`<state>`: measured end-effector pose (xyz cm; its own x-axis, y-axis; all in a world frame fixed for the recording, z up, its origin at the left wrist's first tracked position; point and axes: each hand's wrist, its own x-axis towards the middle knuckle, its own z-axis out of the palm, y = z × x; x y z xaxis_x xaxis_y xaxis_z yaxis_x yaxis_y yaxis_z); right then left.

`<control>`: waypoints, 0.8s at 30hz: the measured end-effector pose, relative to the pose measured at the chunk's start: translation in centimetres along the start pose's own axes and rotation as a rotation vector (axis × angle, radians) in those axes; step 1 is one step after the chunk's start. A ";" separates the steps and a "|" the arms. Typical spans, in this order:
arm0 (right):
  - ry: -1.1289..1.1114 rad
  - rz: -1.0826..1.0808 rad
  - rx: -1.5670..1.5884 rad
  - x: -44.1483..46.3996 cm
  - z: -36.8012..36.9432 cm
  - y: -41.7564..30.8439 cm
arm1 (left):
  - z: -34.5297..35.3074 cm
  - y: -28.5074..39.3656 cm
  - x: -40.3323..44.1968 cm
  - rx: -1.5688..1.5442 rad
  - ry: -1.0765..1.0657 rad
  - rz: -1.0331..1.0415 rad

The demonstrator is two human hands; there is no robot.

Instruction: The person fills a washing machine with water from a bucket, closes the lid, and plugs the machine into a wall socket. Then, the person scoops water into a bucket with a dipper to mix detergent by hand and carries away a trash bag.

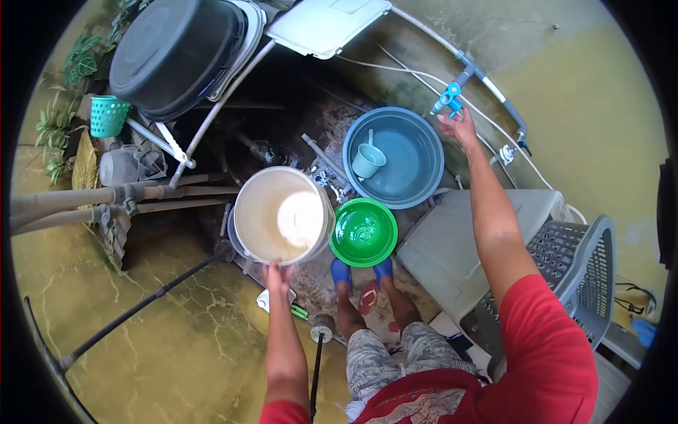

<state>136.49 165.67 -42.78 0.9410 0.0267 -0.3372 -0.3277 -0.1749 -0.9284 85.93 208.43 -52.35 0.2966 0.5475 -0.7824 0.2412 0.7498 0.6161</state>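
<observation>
My left hand (278, 277) grips the near rim of a large off-white bucket (247, 219), which tilts so that its inside shows, with a bright patch at the bottom. My right hand (460, 128) is stretched far forward, fingers closed at the handle of a light-blue tap (450, 96) on a pipe. Between the two, a blue-grey basin (426, 189) holds a pale-blue dipper (367, 162). A green basin (385, 257) of rippling water sits nearer my feet, beside the bucket.
A grey plastic-topped surface (459, 247) and a grey basket (593, 261) stand at the right. A black tub (159, 56) leans at the upper left, above a green perforated basket (109, 116). Grey pipes (78, 201) cross the left side. A red slipper (369, 297) lies between my feet.
</observation>
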 end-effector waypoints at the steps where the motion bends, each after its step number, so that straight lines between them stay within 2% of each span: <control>1: 0.055 0.040 0.020 -1.7 0.8 -0.5 | 0.7 0.5 3.7 -0.055 -0.017 -0.038; 4: 0.188 0.152 0.128 -3.8 2.2 4.8 | 4.9 0.8 11.4 -0.119 -0.010 -0.115; 6: 0.234 0.236 0.204 -6.9 3.5 9.6 | 6.4 -1.0 17.4 -0.109 -0.182 -0.122; 9: 0.212 0.396 0.229 -14.3 6.9 16.9 | 11.0 -1.7 19.1 -0.093 -0.118 -0.109; 12: 0.209 0.571 0.251 -23.7 10.3 23.6 | 11.9 -4.7 22.3 -0.069 -0.084 -0.067; 16: 0.015 0.824 0.126 -36.1 11.4 28.2 | 10.1 -8.9 25.8 -0.030 -0.079 -0.127; 19: -0.035 0.927 -0.005 -43.1 8.9 29.3 | 7.9 -12.6 28.5 0.021 -0.041 -0.215; 22: -0.011 1.001 -0.112 -49.0 3.4 31.2 | 6.9 -15.2 29.6 0.088 -0.040 -0.279; 24: -0.080 1.000 0.033 -54.2 -1.8 34.0 | 5.4 -16.8 30.9 0.157 -0.116 -0.311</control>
<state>74.50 156.51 -55.77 0.2238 -0.0516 -0.9733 -0.9682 -0.1260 -0.2160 96.05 210.76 -86.38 0.2876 0.2500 -0.9246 0.4722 0.8028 0.3640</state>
